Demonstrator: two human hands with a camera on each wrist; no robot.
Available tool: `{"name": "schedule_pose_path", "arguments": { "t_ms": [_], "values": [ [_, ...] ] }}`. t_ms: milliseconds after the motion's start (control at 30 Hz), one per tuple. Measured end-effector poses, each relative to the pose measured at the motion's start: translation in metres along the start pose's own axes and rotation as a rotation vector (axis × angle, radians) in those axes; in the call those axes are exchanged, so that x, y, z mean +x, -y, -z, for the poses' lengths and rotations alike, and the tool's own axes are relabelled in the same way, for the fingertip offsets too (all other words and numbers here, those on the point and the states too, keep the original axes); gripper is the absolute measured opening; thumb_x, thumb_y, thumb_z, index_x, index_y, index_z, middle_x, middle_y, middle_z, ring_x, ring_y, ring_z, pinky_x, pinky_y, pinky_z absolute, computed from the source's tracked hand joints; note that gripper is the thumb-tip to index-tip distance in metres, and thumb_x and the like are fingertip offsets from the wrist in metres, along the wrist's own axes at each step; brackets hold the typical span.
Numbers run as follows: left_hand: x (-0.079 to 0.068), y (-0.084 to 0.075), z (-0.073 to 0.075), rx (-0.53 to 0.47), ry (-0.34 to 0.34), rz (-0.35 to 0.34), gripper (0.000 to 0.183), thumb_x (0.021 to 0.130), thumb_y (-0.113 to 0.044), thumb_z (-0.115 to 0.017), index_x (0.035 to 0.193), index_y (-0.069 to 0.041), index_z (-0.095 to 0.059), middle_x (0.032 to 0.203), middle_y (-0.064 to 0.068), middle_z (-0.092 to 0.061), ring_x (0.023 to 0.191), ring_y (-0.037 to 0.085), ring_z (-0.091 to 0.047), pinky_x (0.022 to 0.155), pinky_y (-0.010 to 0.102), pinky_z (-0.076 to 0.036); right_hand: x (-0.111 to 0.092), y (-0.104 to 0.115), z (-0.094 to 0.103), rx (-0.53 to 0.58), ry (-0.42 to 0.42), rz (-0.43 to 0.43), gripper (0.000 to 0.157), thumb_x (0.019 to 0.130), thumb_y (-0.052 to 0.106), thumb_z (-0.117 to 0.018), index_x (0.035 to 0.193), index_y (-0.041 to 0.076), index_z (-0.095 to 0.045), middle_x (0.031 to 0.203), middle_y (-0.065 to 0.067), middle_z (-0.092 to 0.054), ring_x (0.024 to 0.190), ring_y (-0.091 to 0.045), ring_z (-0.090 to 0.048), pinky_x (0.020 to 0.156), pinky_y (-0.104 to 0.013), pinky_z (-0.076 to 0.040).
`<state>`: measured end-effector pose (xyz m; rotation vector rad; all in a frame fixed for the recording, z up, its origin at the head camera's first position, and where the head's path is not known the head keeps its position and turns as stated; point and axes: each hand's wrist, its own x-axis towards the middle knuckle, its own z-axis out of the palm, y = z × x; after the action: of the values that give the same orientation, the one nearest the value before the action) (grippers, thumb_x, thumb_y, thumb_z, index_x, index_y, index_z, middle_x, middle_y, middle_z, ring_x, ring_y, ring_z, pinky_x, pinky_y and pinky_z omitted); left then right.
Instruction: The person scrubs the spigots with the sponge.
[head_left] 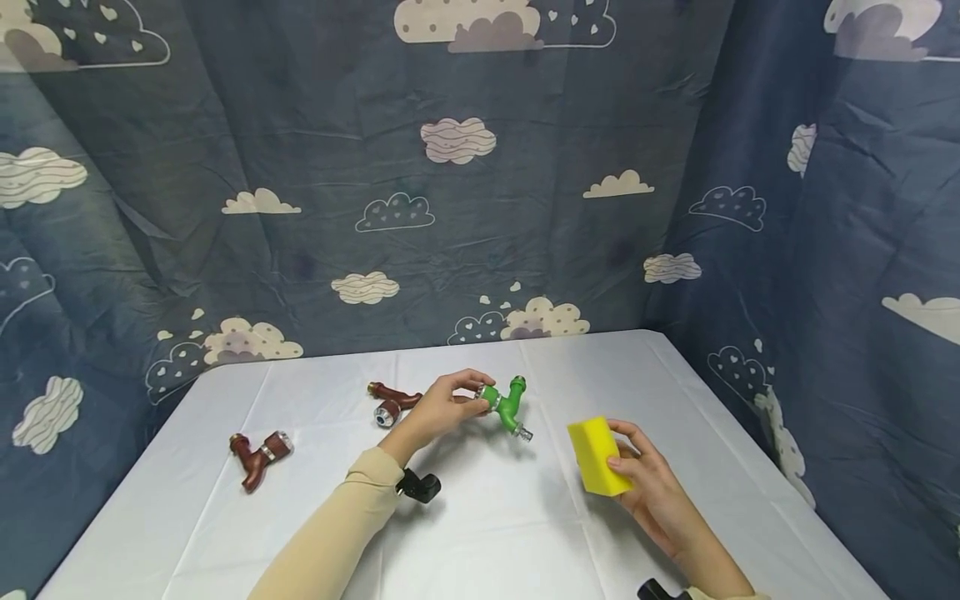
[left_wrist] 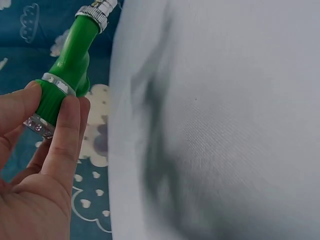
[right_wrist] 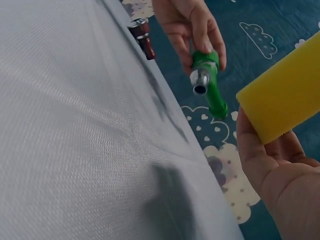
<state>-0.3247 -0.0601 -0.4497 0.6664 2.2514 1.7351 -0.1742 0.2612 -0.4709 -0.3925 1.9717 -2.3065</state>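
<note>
My left hand [head_left: 444, 408] pinches a green tap [head_left: 510, 407] by its ribbed knob, between thumb and fingers. The tap is held above the table, its silver nozzle pointing down toward the front right in the head view. In the left wrist view the thumb and fingertips press the green knob [left_wrist: 50, 97] near its silver end. To the right, my right hand [head_left: 656, 492] grips a yellow sponge [head_left: 598, 457], a thick block, raised over the table with its shadow below. In the right wrist view the sponge [right_wrist: 285, 90] is close to the green tap [right_wrist: 209, 80], apart from it.
A brown tap [head_left: 258, 458] lies on the white table [head_left: 480, 533] at the left. Another brown tap [head_left: 392, 402] lies farther back, just left of my left hand. Dark blue cloud-patterned curtains [head_left: 480, 208] stand behind the table and along its sides.
</note>
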Motion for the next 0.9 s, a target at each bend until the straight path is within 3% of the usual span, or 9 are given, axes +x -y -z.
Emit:
{"name": "schedule_pose_path", "arguments": {
  "t_ms": [200, 333, 433, 600, 700, 900],
  "values": [
    [-0.031, -0.01, 0.013, -0.033, 0.008, 0.0, 0.035, 0.1, -0.004, -0.074, 0.135, -0.007, -0.069, 0.135, 0.023, -0.063, 0.106, 0.017, -0.077, 0.099, 0.042, -0.066, -0.001, 0.007, -0.015, -0.206, -0.055, 0.105, 0.044, 0.107, 0.002, -0.058, 0.148, 0.015, -0.054, 0.133, 0.006, -0.063, 0.112, -0.013, -0.066, 0.087, -0.025, -0.064],
    [-0.057, -0.02, 0.018, -0.009, -0.001, -0.019, 0.035, 0.1, -0.005, -0.074, 0.135, -0.006, -0.069, 0.132, 0.022, -0.066, 0.104, 0.017, -0.077, 0.096, 0.039, -0.066, -0.003, 0.015, -0.032, -0.387, -0.063, 0.226, 0.046, 0.102, -0.002, -0.068, 0.146, 0.006, -0.058, 0.136, 0.01, -0.063, 0.113, -0.007, -0.068, 0.086, -0.024, -0.065],
    [-0.077, -0.027, 0.019, 0.029, -0.006, -0.036, 0.035, 0.1, -0.008, -0.076, 0.135, -0.009, -0.07, 0.131, 0.019, -0.068, 0.106, 0.017, -0.077, 0.094, 0.037, -0.067, -0.003, 0.02, -0.046, -0.541, -0.061, 0.324, 0.047, 0.097, -0.001, -0.075, 0.141, 0.012, -0.065, 0.138, 0.009, -0.062, 0.117, -0.005, -0.064, 0.095, -0.022, -0.061],
    [-0.105, -0.035, 0.013, 0.094, -0.009, -0.094, 0.037, 0.099, -0.012, -0.078, 0.136, -0.012, -0.071, 0.134, 0.017, -0.07, 0.105, 0.019, -0.076, 0.089, 0.029, -0.066, -0.001, 0.023, -0.073, -0.817, -0.057, 0.468, 0.053, 0.087, 0.005, -0.087, 0.132, 0.03, -0.073, 0.138, 0.006, -0.061, 0.122, -0.007, -0.06, 0.104, -0.023, -0.057],
    [-0.116, -0.038, 0.008, 0.119, -0.032, -0.127, 0.039, 0.098, -0.012, -0.079, 0.136, -0.012, -0.07, 0.134, 0.017, -0.07, 0.101, 0.017, -0.076, 0.086, 0.024, -0.065, 0.002, 0.022, -0.088, -0.898, -0.017, 0.525, 0.058, 0.084, 0.004, -0.088, 0.13, 0.037, -0.074, 0.14, 0.005, -0.059, 0.121, -0.012, -0.061, 0.102, -0.025, -0.06],
    [-0.129, -0.046, -0.002, 0.131, -0.046, -0.124, 0.039, 0.097, -0.018, -0.082, 0.134, -0.014, -0.072, 0.132, 0.016, -0.071, 0.099, 0.014, -0.075, 0.085, 0.024, -0.066, 0.008, 0.018, -0.107, -0.993, 0.071, 0.588, 0.063, 0.082, 0.005, -0.088, 0.13, 0.042, -0.074, 0.145, 0.002, -0.055, 0.125, -0.019, -0.059, 0.099, -0.034, -0.065]
  ]
}}
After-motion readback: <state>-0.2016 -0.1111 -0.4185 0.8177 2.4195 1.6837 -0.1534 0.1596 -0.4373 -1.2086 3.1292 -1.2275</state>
